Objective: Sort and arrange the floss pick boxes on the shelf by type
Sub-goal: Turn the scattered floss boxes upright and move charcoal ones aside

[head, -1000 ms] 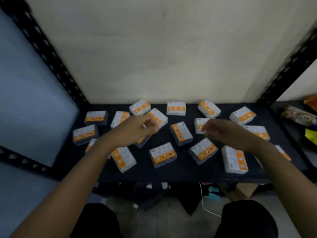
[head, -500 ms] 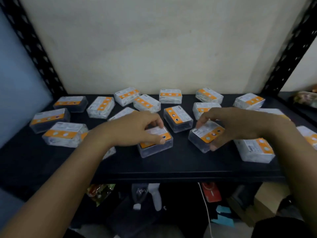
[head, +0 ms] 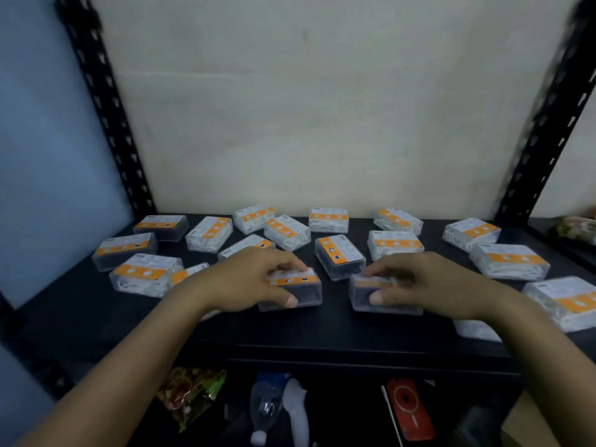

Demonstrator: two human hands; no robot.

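1. Gripping a clear floss pick box with dark contents (head: pixel 298 290): left hand (head: pixel 248 280) is clamped on it, thumb on the near side wall, fingers curled over the orange-banded top. Box sits flat on the black shelf (head: pixel 322 330), near the front edge, centre-left.
2. Right hand (head: pixel 429 285) is clamped the same way on a second dark-filled box (head: pixel 364 293), thumb on its near wall, fingers over the top. Label mostly covered by the fingers.
3. The two held boxes sit side by side with a narrow gap, not touching.
4. Just behind the gap: another dark-filled box (head: pixel 339 255), turned at an angle, label up.
5. Left side: two dark-filled boxes (head: pixel 161 226) (head: pixel 124 250) near the left upright, and a white-filled box (head: pixel 145 274) in front of them. One more box (head: pixel 188 273) is partly hidden behind the left wrist; a further one (head: pixel 246 246) shows just behind the left hand.
6. Back row, near the wall: white-filled boxes (head: pixel 209 233) (head: pixel 254 217) (head: pixel 286 232) (head: pixel 328 219) (head: pixel 397 220), set at mixed angles. Another (head: pixel 394 245) sits in front of the last one.
7. Right side: white-filled boxes (head: pixel 471 233) (head: pixel 508 261) (head: pixel 561 300); one more (head: pixel 477 329) at the front edge is partly hidden by the right forearm.
8. Frame: black perforated uprights (head: pixel 106 101) (head: pixel 548 124), pale wall (head: pixel 322 108) behind.
9. Lower level below the shelf: snack bag (head: pixel 190 391), plastic bottle (head: pixel 266 411), white object (head: pixel 298 411) (cannot tell what), red phone case (head: pixel 409 408), cardboard corner (head: pixel 529 424).
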